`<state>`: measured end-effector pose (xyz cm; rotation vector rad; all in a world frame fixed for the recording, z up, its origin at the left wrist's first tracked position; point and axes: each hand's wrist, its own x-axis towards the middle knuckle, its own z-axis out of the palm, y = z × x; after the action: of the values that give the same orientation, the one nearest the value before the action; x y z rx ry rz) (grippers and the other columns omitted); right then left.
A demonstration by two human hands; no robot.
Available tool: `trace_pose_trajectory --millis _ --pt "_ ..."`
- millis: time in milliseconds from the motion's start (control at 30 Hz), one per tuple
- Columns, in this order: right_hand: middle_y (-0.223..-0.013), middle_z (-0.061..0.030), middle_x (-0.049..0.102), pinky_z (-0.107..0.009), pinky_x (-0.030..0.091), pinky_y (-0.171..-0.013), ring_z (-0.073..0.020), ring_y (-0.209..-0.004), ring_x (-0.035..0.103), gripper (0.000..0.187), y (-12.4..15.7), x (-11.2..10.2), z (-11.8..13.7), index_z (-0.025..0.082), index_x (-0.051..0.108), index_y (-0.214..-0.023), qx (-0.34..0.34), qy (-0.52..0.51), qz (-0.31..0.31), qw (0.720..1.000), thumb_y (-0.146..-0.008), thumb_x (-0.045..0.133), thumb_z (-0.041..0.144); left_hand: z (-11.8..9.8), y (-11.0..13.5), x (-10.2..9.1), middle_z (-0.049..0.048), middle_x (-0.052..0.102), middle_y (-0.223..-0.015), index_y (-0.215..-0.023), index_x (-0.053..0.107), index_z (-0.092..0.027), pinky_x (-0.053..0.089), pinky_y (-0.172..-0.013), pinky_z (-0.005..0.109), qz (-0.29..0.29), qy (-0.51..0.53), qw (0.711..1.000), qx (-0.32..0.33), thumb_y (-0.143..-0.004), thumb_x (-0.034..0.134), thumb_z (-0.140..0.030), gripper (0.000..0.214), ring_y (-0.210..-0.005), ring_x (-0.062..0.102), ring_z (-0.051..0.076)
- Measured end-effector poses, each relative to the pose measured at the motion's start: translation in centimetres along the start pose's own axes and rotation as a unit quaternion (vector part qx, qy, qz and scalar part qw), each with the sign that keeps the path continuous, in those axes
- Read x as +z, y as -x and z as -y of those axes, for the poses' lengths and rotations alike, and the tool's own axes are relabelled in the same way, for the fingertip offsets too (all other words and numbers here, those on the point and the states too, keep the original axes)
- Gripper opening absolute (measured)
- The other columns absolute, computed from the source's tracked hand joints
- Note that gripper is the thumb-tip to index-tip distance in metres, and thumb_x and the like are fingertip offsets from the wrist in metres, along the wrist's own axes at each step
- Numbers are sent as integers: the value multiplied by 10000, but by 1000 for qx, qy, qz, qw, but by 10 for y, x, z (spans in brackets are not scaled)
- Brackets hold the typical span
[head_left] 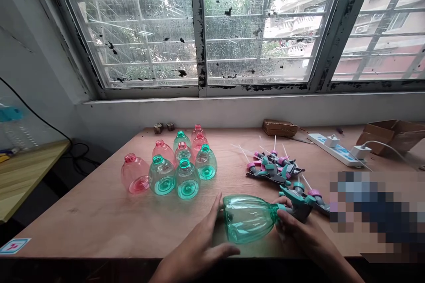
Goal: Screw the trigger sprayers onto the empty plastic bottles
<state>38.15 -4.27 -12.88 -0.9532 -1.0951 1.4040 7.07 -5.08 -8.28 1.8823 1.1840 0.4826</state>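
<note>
A clear green spray bottle (250, 219) lies on its side above the table's front edge, its base to the left. A grey and teal trigger sprayer head (299, 203) is at its neck on the right. My right hand (300, 230) grips the bottle around the neck and sprayer. Beside the base, my left hand (206, 241) is open, thumb and fingers apart; whether it touches the bottle I cannot tell. Behind stand several bottles without heads, among them a green bottle (187, 181) and a red bottle (135, 174). Several loose sprayer heads (272, 166) with white tubes lie in a pile.
Toward the back right are a white power strip (335, 148) with plugs, a brown wrapped block (280, 128) and an open cardboard box (395, 137). A pixelated patch covers the right side. A printed card (15, 246) lies front left on the wooden table (89, 216).
</note>
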Motion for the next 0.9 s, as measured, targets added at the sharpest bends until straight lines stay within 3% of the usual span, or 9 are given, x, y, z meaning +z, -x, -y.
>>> trace_pose_trajectory --millis 100,233,333,433,633,767,900 --pt "-590 40 593 -297 359 -572 -169 -534 560 550 1 2 3 194 681 -1043 -4 12 0 1000 -868 873 679 4 1 1 90 88 -1893 -1811 133 -255 116 -1414 545 -11 5 1000 27 -978 788 -457 1079 -1754 117 362" --pt "-617 32 618 -281 323 -561 -154 -523 546 550 3 4 5 205 678 -1053 4 11 -22 1000 -854 897 669 8 1 5 42 49 -1898 -1808 23 -320 106 -1410 553 -16 21 998 54 -987 765 -345 1106 -1758 102 329" --pt "-618 36 607 -258 289 -535 -139 -511 524 575 4 4 4 209 670 -1048 16 4 -26 1000 -831 911 684 4 1 4 77 25 -1891 -1809 44 -277 83 -1407 572 -11 12 1000 19 -911 862 -386 1219 -1759 86 354" --pt "-608 39 598 -247 297 -536 -132 -514 533 573 4 4 4 207 661 -1048 8 1 -23 1000 -835 915 674 2 2 1 106 77 -1890 -1809 127 -224 98 -1412 548 -8 7 1000 4 -916 857 -428 1171 -1758 110 355" --pt "-617 35 603 -247 273 -523 -123 -493 509 598 6 6 8 200 663 -1039 24 3 -19 1000 -824 908 702 4 3 4 51 96 -1900 -1810 32 -315 130 -1415 543 -9 27 999 38 -966 792 -354 1136 -1758 131 328" --pt "-613 34 596 -272 332 -556 -149 -525 535 609 8 11 14 197 690 -1017 11 25 -34 999 -805 910 724 -1 3 2 96 53 -1897 -1810 44 -236 94 -1415 539 -2 13 1000 -1 -859 902 -355 1287 -1761 80 357" --pt "-601 55 550 -265 324 -532 -129 -511 470 633 8 13 16 201 685 -1016 17 16 -39 999 -770 930 730 -3 4 -1 93 93 -1895 -1811 123 -235 111 -1414 545 3 12 1000 -8 -887 872 -387 1199 -1758 111 367"
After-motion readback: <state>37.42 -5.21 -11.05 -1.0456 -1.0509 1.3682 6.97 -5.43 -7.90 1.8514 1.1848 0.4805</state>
